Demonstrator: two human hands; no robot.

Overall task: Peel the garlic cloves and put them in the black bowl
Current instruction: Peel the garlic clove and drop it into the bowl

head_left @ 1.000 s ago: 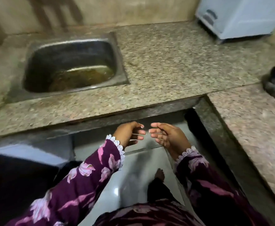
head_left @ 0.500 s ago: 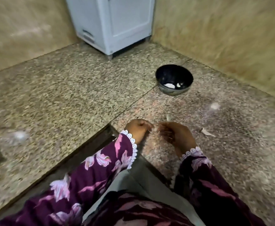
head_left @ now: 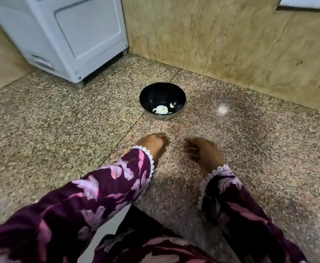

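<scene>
The black bowl (head_left: 155,93) stands on the speckled granite counter (head_left: 60,130) near the back corner. Inside it lie a pale garlic piece (head_left: 161,109) and a small clove (head_left: 172,105). My left hand (head_left: 153,143) hovers low over the counter in front of the bowl, its fingers curled into a fist; nothing shows in it. A hand's width to the right is my right hand (head_left: 202,150), with loosely curled fingers, its palm facing left and nothing visible in it. The two hands do not touch.
A white appliance (head_left: 70,35) stands on the counter at the back left. A stone wall (head_left: 231,44) closes the back and right. A blurred pale spot (head_left: 221,110) lies right of the bowl. The counter's inner corner (head_left: 136,207) sits near my body.
My view swung right from the sink to the bowl's corner of the counter. My hands, fingertips together before, have drawn apart and moved over the counter toward the bowl.
</scene>
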